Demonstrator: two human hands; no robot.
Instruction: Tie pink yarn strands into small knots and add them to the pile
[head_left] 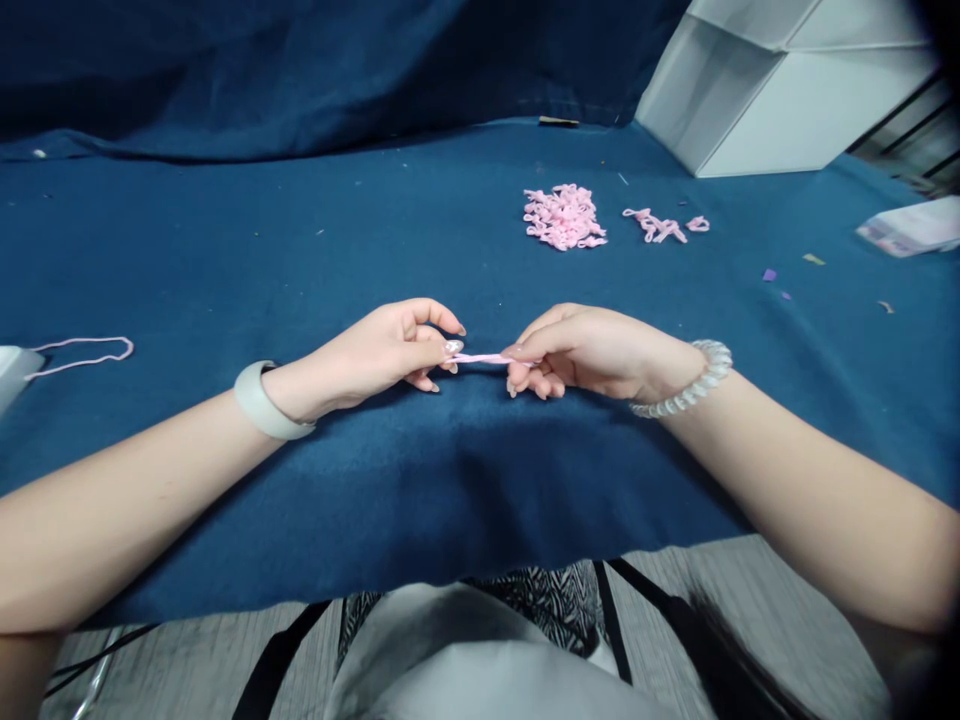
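Right at the bottom, a pale top [480, 665] leans over the navy cloth-covered counter [225, 240], and look at those fingers: the left hand [367, 360] and right hand [592, 352] are both nearly closed, pinching opposite ends of a short pink cord loop [487, 358], held taut between them just above the cloth. It looks light, soft and likely to slip, so those ends seem the place to grip. More pink loops [562, 217] lie heaped farther out.
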